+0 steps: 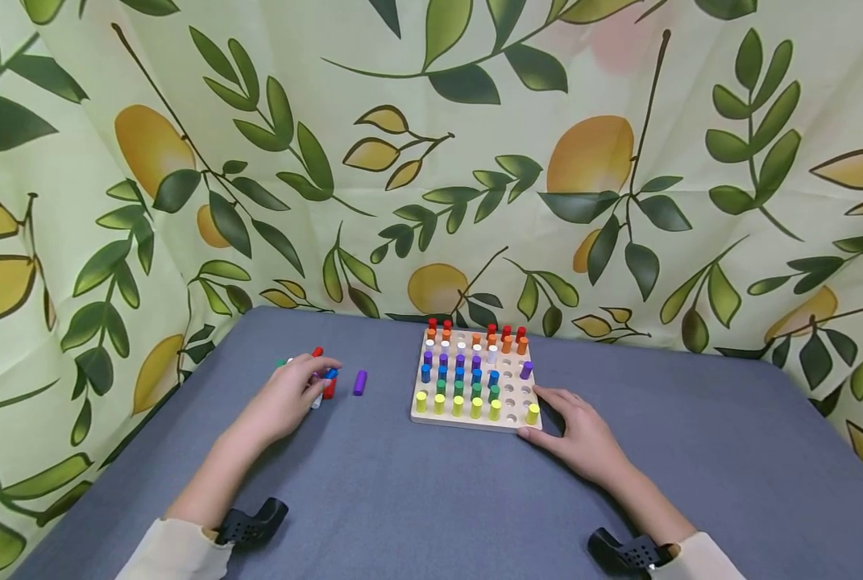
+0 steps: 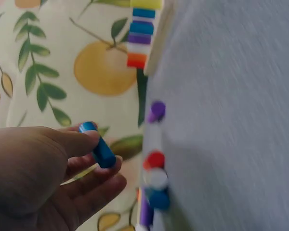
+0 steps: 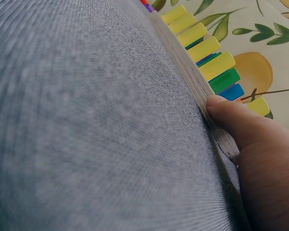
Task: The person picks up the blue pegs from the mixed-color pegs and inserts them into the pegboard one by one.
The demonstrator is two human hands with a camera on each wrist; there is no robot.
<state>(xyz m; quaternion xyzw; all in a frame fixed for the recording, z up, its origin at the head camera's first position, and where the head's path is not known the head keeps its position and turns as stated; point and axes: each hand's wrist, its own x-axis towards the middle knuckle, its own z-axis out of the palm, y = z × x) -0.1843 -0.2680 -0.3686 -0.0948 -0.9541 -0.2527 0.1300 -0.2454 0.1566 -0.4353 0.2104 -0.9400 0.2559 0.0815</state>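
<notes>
My left hand point(image 1: 284, 400) is raised over a loose group of pegs on the left of the table. In the left wrist view its thumb and fingertips pinch a blue peg point(image 2: 104, 153). My right hand point(image 1: 585, 439) holds the near right corner of a wooden pegboard point(image 1: 467, 423), thumb on the front edge and fingers along the right side. Rows of red, orange, white, purple, blue, green and yellow pegs stand in the board. Toward its right side several holes show bare. The right wrist view has the thumb pressed to the board's edge beside a yellow peg point(image 3: 258, 107).
A purple peg point(image 1: 359, 383) lies between the left hand and the board. Red peg point(image 1: 329, 391) and white peg point(image 1: 317, 401) lie close under that hand, partly covered by it. Grey cloth covers the table point(image 1: 416, 499); a leaf-patterned curtain point(image 1: 475, 234) hangs behind it.
</notes>
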